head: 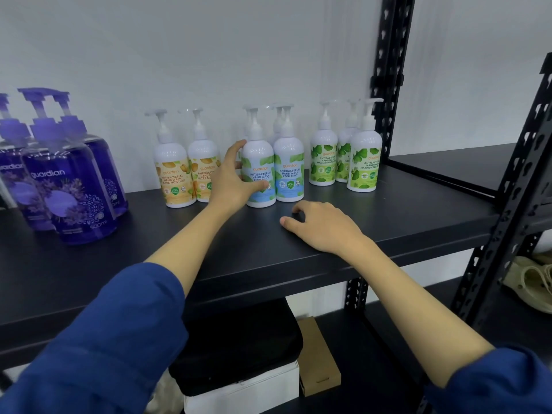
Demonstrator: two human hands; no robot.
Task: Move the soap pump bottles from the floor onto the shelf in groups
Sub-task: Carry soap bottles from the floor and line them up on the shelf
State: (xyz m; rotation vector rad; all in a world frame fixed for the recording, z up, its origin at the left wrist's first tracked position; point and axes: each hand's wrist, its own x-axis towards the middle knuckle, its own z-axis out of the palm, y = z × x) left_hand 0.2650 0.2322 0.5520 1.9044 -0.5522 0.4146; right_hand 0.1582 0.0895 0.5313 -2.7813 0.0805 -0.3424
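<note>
White pump bottles stand in colour groups on the black shelf (pixel 403 222). My left hand (pixel 236 177) grips the front blue-label Cool Mint bottle (pixel 259 162), thumb across its label and fingers round its left side. A second blue bottle (pixel 289 171) stands right beside it, with more behind. Two orange-label bottles (pixel 174 174) stand to the left, three green-label bottles (pixel 363 162) to the right. Purple bottles (pixel 70 186) stand at far left. My right hand (pixel 321 225) rests on the shelf in front of the blue bottles, fingers loosely curled, holding nothing.
Black perforated uprights (pixel 388 73) frame the shelf on the right; another upright (pixel 513 180) stands nearer. Below the shelf sit a black bag (pixel 239 348) on a white box (pixel 245 392) and a brown carton (pixel 316 354). A beige shoe (pixel 534 282) lies on the lower right shelf.
</note>
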